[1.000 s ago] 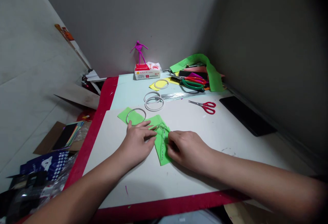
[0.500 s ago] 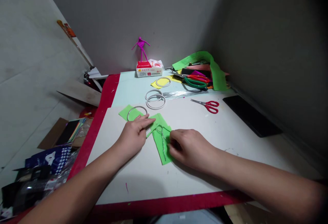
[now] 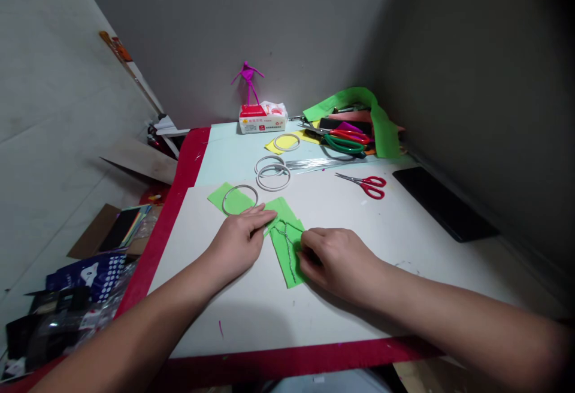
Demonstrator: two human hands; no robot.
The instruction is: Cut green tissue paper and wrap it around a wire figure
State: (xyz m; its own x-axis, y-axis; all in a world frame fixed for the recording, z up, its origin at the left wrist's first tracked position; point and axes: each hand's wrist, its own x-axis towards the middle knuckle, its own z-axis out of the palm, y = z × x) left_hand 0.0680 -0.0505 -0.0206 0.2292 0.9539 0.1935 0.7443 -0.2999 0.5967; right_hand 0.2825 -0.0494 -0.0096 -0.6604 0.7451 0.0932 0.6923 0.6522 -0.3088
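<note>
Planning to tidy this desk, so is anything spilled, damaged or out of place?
Nothing looks clearly spilled or broken. One small oddity: a purple scrap lies alone near the front edge of the white sheet, apart from the green paper and twisted wire. It looks like a stray leftover.

Our bare hands and forearms, uncovered as far as the view reaches

Our left hand [image 3: 238, 238] is slim, with a smooth back and slender fingers; our right hand [image 3: 336, 259] shows rounded knuckles and a smooth back as well. Both our wrists are bare and narrow, and our left forearm [image 3: 150, 312] and right forearm [image 3: 442, 308] widen gradually from there, smooth in outline. Toward the elbow our right arm blurs and dims, so we cannot make out finer detail.
</note>
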